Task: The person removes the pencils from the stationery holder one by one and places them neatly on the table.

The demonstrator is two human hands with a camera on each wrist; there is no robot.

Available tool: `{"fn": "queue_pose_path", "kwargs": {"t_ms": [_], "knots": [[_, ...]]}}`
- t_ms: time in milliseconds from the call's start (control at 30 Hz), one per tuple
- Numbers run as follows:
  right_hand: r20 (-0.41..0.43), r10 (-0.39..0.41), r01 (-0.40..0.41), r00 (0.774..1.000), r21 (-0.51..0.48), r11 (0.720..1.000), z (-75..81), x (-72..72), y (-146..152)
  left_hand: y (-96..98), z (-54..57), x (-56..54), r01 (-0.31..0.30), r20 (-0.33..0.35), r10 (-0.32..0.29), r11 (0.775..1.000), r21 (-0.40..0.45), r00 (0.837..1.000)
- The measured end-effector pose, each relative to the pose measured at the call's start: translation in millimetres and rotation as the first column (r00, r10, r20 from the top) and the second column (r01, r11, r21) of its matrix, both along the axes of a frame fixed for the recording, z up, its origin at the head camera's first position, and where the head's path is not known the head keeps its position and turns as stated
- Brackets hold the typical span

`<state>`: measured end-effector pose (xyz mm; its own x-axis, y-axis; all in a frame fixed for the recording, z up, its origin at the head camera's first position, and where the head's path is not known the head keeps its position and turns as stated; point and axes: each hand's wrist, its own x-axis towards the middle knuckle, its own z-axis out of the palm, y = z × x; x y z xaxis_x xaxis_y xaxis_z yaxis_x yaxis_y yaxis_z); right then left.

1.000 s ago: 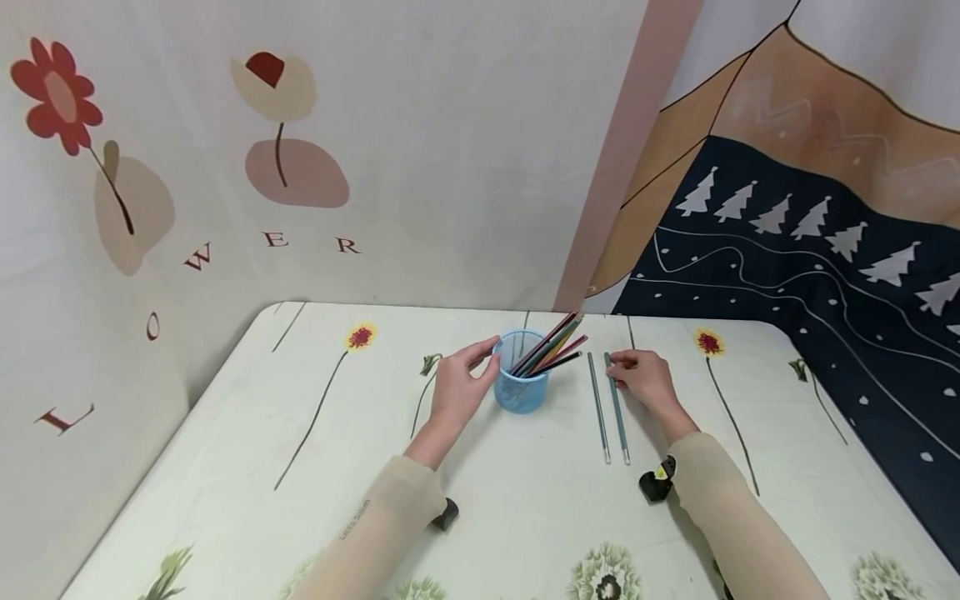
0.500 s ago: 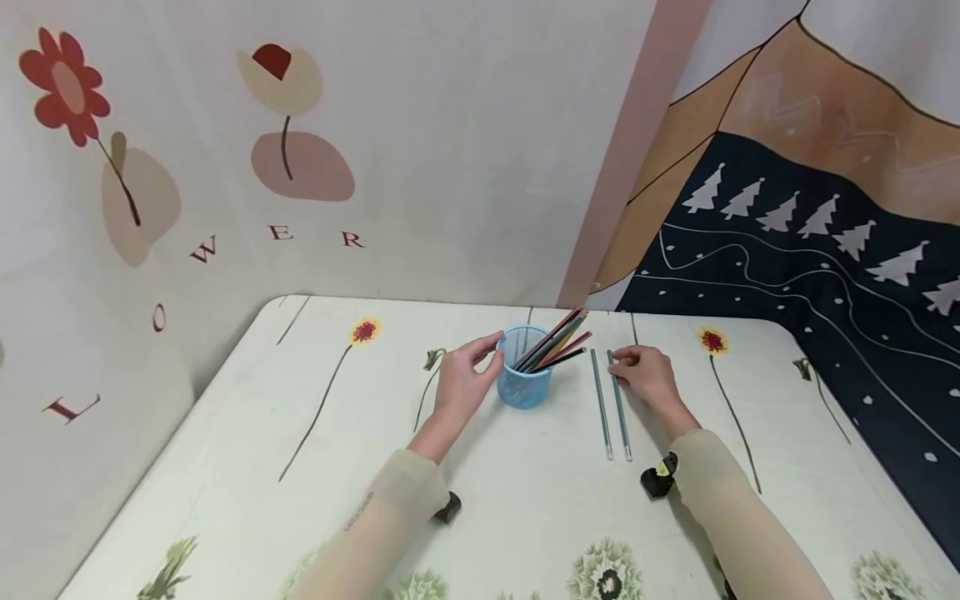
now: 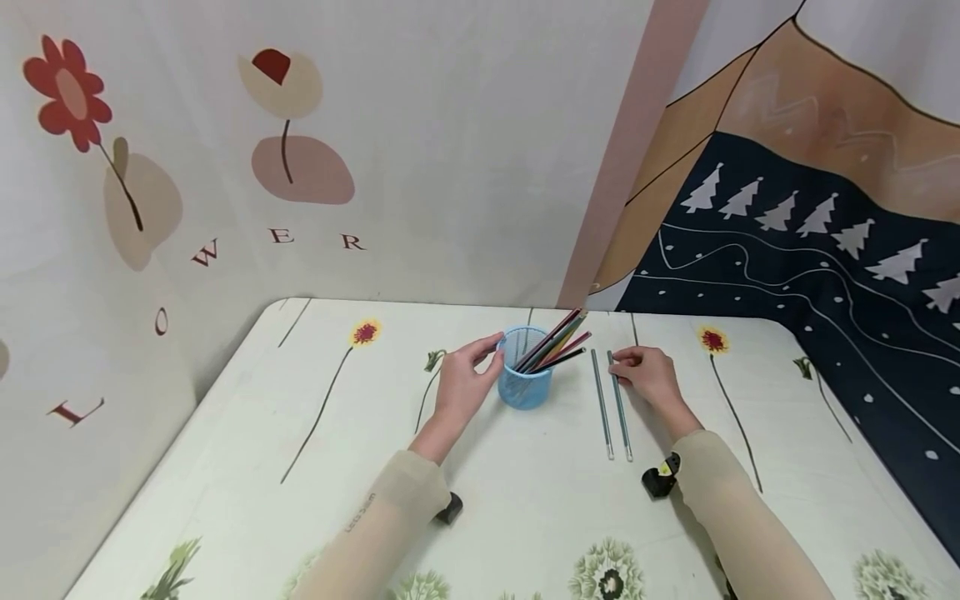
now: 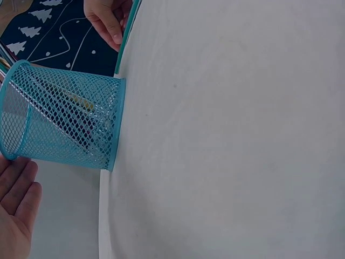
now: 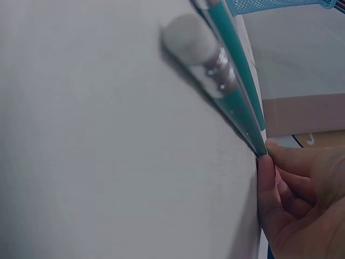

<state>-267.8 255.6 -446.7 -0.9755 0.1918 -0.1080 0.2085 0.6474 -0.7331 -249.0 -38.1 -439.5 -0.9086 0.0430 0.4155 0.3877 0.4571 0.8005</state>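
Right of centre, the right hand (image 3: 651, 379) pinches a pencil (image 3: 620, 407); the left hand (image 3: 465, 383), fingers straight, should steady the cup (image 3: 524, 392).

The cup (image 3: 525, 390) looks metal mesh, the ferrule (image 5: 221, 73) (crimped) shiny, tablecloth (image 3: 510, 492) matt.

- A white tablecloth (image 3: 247, 517) bore printed flowers (image 3: 365, 333).
- Behind it hung a pale curtain (image 3: 450, 167) with dark red letters (image 3: 281, 236).
- Beside that, a navy panel (image 3: 915, 333) showed white fir trees (image 3: 702, 193).
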Motion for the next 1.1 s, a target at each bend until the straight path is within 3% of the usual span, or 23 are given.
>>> {"fn": "queue_pose_path", "kwargs": {"t_ms": [1100], "knots": [[-0.032,-0.019,0.015,0.999,-0.124,0.992,4.0,9.4,3.0,0.7,2.0,2.4,-0.009,0.012,0.009,1.0,-0.009,1.0]]}}
